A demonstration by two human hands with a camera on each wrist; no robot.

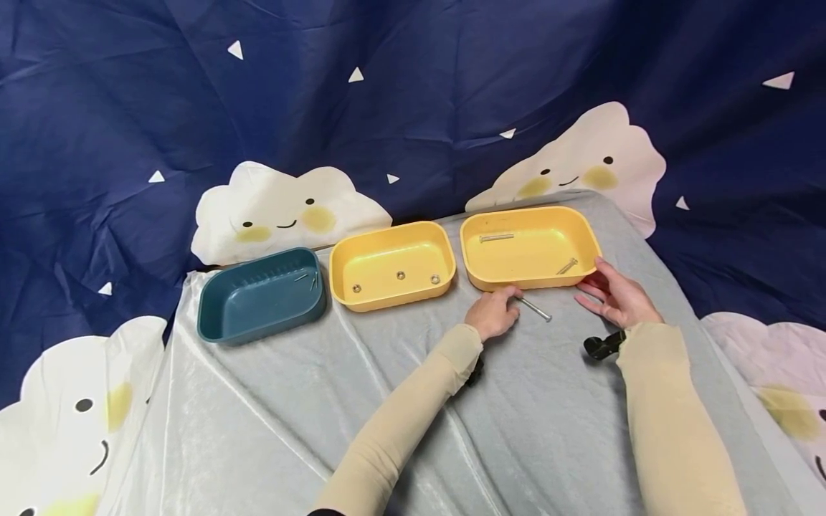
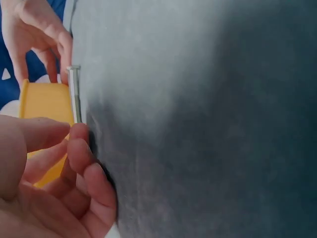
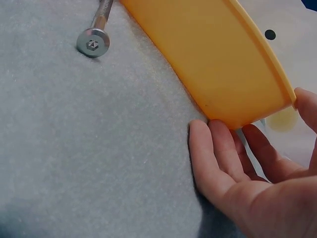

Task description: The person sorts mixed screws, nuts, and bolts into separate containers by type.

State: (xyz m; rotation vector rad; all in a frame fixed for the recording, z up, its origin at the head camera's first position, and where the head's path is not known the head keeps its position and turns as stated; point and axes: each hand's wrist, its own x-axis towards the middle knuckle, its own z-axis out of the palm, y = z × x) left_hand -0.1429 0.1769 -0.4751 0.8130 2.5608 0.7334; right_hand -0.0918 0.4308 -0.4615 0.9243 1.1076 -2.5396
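A silver hex-socket bolt with a flat round head is in front of the right yellow tray. My left hand pinches its far end between thumb and index finger; the head points away from the hand in the left wrist view. My right hand holds that tray's front right corner, thumb at the rim and fingers under the lower edge, as the right wrist view shows. Inside the tray lie two more bolts, one bolt at the back left and another bolt at the front right.
Left of this tray stands a second yellow tray with three nuts inside, including a middle nut. Farther left is a dark teal tray holding a few small thin metal pieces. Grey cloth covers the table; a blue cloud-print curtain hangs behind.
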